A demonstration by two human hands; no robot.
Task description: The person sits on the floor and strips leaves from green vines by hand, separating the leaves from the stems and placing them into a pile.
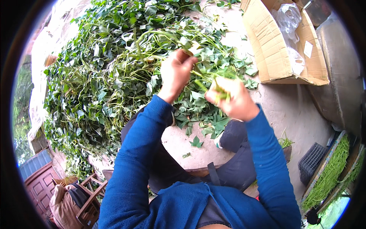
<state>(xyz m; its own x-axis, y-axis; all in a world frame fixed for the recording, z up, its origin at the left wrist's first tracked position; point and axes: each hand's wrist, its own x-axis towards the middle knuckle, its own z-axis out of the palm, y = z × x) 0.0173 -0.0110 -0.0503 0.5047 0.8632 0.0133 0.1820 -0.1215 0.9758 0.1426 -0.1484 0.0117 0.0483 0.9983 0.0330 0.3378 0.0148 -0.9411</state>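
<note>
My left hand [177,71] pinches a long green vine stem [163,33] between thumb and fingers; the stem arcs away to the left over the heap. Beside it, my right hand [234,96] is closed around several short green stems [221,93], blurred by motion. Thin stalks reach across the gap between both hands. Below and beyond them lies a large heap of leafy vines [108,77], with lobed green leaves and tangled stalks. One loose leaf [196,142] rests on the concrete floor [197,157] between my feet.
An open cardboard box [266,43] holding clear plastic bags [288,25] stands at upper right. To the lower right are a black plastic crate [311,161] and trays of green stems [328,174]. A wooden chair [91,200] with draped clothing [61,201] is at lower left.
</note>
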